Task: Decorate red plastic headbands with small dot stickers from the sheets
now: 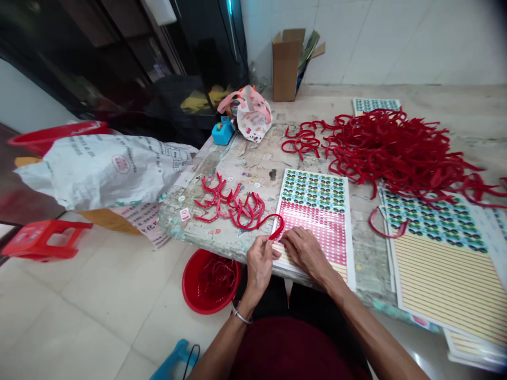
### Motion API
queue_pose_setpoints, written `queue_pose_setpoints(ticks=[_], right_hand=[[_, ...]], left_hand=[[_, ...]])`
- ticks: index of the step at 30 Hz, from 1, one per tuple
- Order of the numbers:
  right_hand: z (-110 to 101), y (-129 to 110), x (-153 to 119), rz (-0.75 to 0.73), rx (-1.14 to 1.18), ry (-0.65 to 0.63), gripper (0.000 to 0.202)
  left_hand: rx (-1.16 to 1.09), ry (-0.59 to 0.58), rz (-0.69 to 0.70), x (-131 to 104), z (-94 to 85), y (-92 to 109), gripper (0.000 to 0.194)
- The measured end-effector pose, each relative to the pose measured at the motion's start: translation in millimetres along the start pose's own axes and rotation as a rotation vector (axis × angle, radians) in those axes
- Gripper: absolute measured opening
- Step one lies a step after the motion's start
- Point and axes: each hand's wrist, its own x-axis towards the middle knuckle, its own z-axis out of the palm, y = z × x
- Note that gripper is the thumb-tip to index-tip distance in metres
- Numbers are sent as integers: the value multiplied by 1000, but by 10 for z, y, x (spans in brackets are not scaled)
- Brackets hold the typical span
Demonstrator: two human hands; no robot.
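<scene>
My left hand (260,263) pinches one end of a curved red band (279,224) over the near left edge of a sticker sheet (336,211). The band arches up and away from the fingers. My right hand (307,250) lies over the same sheet, close beside the left, its fingertips drawn together; whatever they hold is hidden. Blue-green stickers cover the top of the sheet, red-and-pink rows the middle, and pale yellow strips the bottom. Left of the sheet lies a small group of red bands (247,211). A large tangled heap of red bands (392,148) sits at the back right.
More printed sheets (447,269) lie at the right, with a single band (386,227) across their edge. Behind are a blue tape dispenser (222,133), a patterned bag (253,113) and a cardboard box (285,68). A red basin (190,282) stands below the table edge.
</scene>
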Motion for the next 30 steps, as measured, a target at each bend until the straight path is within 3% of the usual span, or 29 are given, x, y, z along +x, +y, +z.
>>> queue_pose_setpoints(ticks=[24,28,30], right_hand=[[82,72,105,-75,120,44,13],[66,59,69,-87,224,83,15],[51,64,51,-21,336,111,15]], left_hand=[[-2,-15,-8,35,0,9,19],[-10,-17,-7,41,-2,-14,20],[-8,-13,-5,41,-1,-28,20]])
